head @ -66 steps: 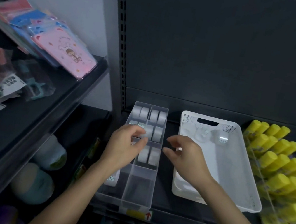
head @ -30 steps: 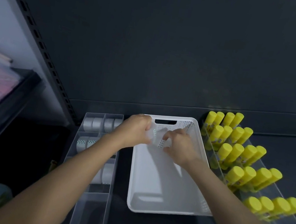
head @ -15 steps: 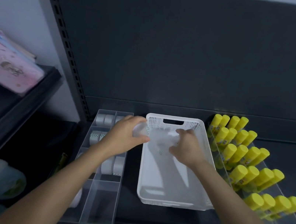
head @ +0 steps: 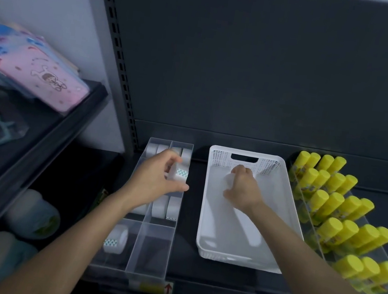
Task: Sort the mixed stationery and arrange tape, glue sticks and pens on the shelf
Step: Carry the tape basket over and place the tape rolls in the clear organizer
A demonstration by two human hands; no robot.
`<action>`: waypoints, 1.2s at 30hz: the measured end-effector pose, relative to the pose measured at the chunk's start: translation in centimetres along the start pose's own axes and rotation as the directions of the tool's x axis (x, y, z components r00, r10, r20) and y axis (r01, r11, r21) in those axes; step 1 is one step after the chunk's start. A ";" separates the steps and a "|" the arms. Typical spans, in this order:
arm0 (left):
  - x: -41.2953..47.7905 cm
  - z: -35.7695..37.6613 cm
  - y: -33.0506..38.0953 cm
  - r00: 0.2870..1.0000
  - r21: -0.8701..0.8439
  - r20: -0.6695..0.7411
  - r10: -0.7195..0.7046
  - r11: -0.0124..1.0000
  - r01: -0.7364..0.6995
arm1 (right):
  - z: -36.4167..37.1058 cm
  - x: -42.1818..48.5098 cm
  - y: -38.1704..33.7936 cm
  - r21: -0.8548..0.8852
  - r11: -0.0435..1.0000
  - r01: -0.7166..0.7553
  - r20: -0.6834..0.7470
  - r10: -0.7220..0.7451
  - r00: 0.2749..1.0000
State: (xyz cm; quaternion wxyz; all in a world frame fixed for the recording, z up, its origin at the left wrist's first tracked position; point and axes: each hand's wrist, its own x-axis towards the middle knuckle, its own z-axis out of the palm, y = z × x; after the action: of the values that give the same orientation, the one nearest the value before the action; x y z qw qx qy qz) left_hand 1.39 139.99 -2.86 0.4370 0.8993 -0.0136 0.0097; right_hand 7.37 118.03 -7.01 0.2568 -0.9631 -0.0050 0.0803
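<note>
My left hand (head: 157, 174) holds a white tape roll (head: 179, 174) with a teal dotted label above the clear divided organizer (head: 150, 254), over its second row. Several more tape rolls stand in the organizer's back rows, and one roll (head: 117, 239) lies in the front left compartment. My right hand (head: 242, 190) is inside the white plastic basket (head: 286, 212), near its far end, fingers curled round a pale roll (head: 229, 180) that is mostly hidden. Yellow-capped glue sticks (head: 340, 208) fill a clear tiered rack at the right.
A dark shelf back panel rises behind everything. To the left, a separate black shelf (head: 37, 134) carries pink and blue packaged items (head: 37, 71). Round pale containers (head: 32, 215) sit on the level below it. A price rail runs along the shelf's front edge.
My left hand has carried a tape roll from the basket leftward to above the organizer. My right hand stays in the basket's far end. The camera has swung back left.
</note>
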 end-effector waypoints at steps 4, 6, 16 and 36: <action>-0.7 -0.6 -0.6 1.000 -0.029 -0.007 -0.029 0.999 0.029 | 0.4 0.0 -0.2 -0.130 0.991 0.020 0.030 -0.016 0.999; -1.2 -1.2 -0.9 1.000 0.003 0.000 -0.018 1.000 0.018 | 0.3 -0.1 -0.3 -0.150 0.989 0.004 0.064 0.005 0.998; -4.7 -4.4 -2.8 0.999 -0.004 0.047 0.001 1.000 -0.001 | -2.5 -4.1 -3.6 0.259 0.964 0.056 -0.148 -0.018 0.989; -11.2 -5.8 -5.2 0.971 0.222 0.239 -0.015 0.974 -0.039 | 2.6 -13.0 -8.6 0.542 0.833 0.109 0.133 -0.213 0.968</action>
State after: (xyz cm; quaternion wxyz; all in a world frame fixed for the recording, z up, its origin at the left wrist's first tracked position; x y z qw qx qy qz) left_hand -9.66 147.99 -3.70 0.3275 0.9375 -0.0705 -0.0945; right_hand -5.62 126.18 -3.01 0.5170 -0.8386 -0.0884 0.1471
